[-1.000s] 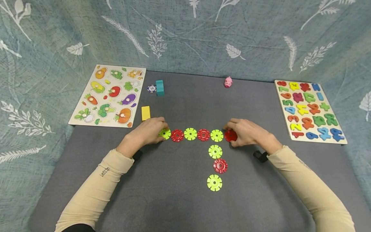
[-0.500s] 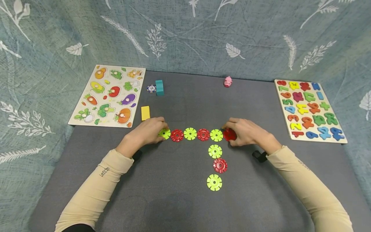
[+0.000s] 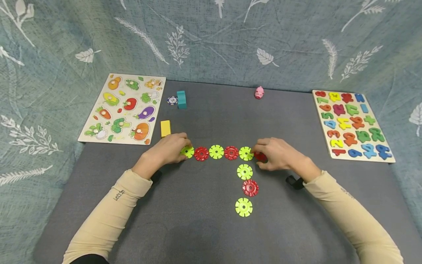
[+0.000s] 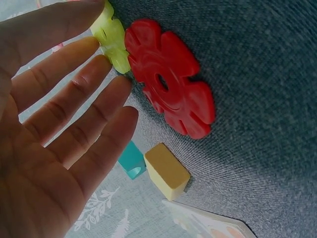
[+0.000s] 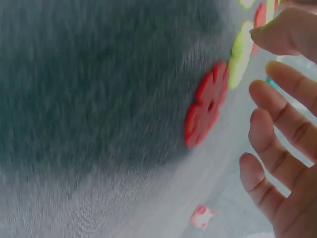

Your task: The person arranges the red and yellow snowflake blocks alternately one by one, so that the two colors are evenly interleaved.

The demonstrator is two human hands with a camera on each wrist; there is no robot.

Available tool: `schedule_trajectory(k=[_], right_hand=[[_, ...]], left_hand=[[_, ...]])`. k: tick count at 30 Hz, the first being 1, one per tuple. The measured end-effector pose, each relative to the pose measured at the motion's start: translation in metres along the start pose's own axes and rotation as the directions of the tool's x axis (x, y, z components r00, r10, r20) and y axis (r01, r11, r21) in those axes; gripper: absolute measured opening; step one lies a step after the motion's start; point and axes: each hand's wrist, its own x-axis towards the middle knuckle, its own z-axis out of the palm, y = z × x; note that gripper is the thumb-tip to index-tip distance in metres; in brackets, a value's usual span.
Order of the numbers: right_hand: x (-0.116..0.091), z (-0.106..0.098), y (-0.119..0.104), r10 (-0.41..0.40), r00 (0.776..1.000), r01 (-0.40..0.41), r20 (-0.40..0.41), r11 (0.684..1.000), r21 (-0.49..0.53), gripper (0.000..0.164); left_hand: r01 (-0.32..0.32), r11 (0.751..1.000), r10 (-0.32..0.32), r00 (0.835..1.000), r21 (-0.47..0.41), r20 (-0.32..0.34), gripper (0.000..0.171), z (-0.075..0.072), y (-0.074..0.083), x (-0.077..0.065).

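Red and yellow-green notched discs lie in a row on the dark table. My left hand [image 3: 169,148] is at the left end, thumb and index fingertips at opposite edges of a yellow-green disc [image 3: 187,151], other fingers fairly straight. Beneath that hand, mostly hidden in the head view, lies a red disc [image 4: 171,82]. At the right end my right hand [image 3: 278,154] hovers over another red disc [image 5: 207,105], fingers spread and relaxed. Its fingertips are close to the neighbouring yellow-green disc [image 3: 245,153]. Between the hands lie a red disc [image 3: 202,154], a yellow-green disc [image 3: 216,151] and a red disc [image 3: 231,153].
Below the row sit two yellow-green discs and a red disc [image 3: 250,188]. A vegetable puzzle board [image 3: 122,110] is at left, a number puzzle board [image 3: 352,126] at right. Yellow block [image 3: 166,128], teal block [image 3: 181,99], poker chip [image 3: 172,100] and pink pig [image 3: 259,92] stand further back.
My right hand has nudged the right-end red disc slightly left against the row, then loosened and shifted a little towards me. The left hand has stayed in place.
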Motion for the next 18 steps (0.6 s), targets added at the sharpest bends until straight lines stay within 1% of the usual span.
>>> schedule_trajectory(k=[3,8,11,14,18], right_hand=[[0.001,0.001,-0.009,-0.076,0.997,0.076,0.003,0.997,-0.021,0.032],[0.005,0.002,-0.025,-0.183,0.982,0.186,0.039,0.980,-0.070,0.041],[0.009,0.003,-0.033,-0.202,0.975,0.209,0.090,0.975,-0.072,0.044],[0.014,0.003,-0.038,-0.195,0.971,0.205,0.140,0.977,-0.065,0.047],[0.019,0.005,-0.040,-0.179,0.969,0.193,0.168,0.979,-0.070,0.049]], left_hand=[[0.002,1.000,-0.002,1.000,0.000,0.004,0.034,0.000,0.000,0.001],[0.001,1.000,-0.001,1.000,0.005,0.002,0.034,0.000,0.000,0.001],[0.001,1.000,-0.001,1.000,0.004,0.004,0.034,0.000,-0.001,0.000],[0.003,1.000,-0.003,1.000,0.004,0.006,0.035,0.000,-0.001,0.000],[-0.005,1.000,0.005,1.000,0.003,0.003,0.034,0.000,-0.001,0.001]])
